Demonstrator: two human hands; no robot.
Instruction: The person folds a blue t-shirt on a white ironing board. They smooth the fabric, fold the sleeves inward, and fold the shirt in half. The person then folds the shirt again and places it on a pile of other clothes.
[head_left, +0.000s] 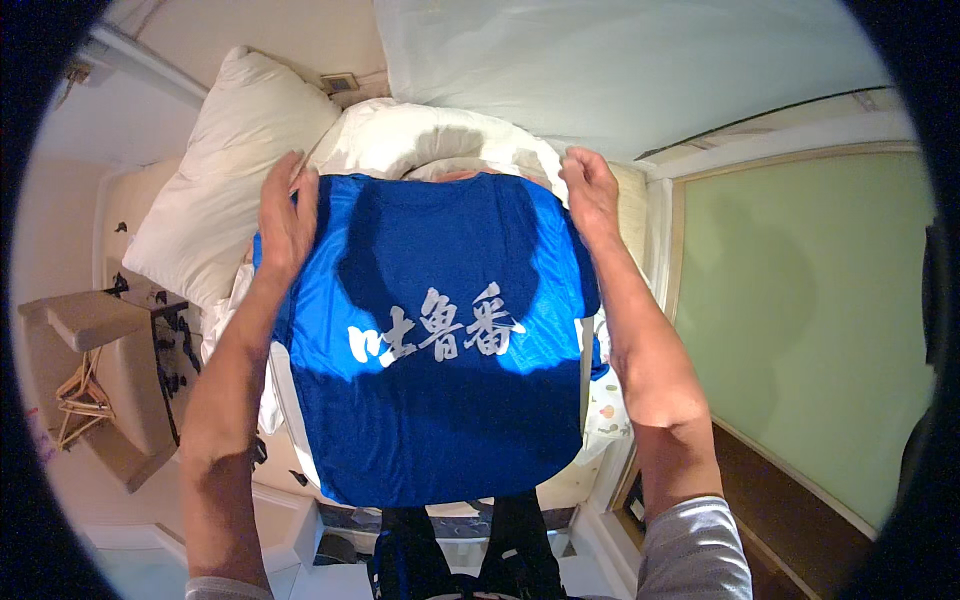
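Observation:
A blue short-sleeved shirt (442, 420) of smooth, slightly shiny fabric lies spread out before me, with large white writing across its middle. Its neckline points away from me and the hem curves towards my legs. At its upper left edge is my left hand (289, 221), with thumb and fingers apart. My right hand (595, 196) is at the upper right edge, its fingers curled; whether they pinch any cloth cannot be made out. A pale flat edge (304, 450) shows under the shirt on the left. Shadows fall over the fabric.
White bedding (375, 139) is bunched beyond the shirt, beside a white pillow (232, 142). Patterned white cloth (606, 409) shows at the right. Wooden hangers (84, 397) sit by an open cardboard box (127, 397) at left. A green panel (780, 300) stands right.

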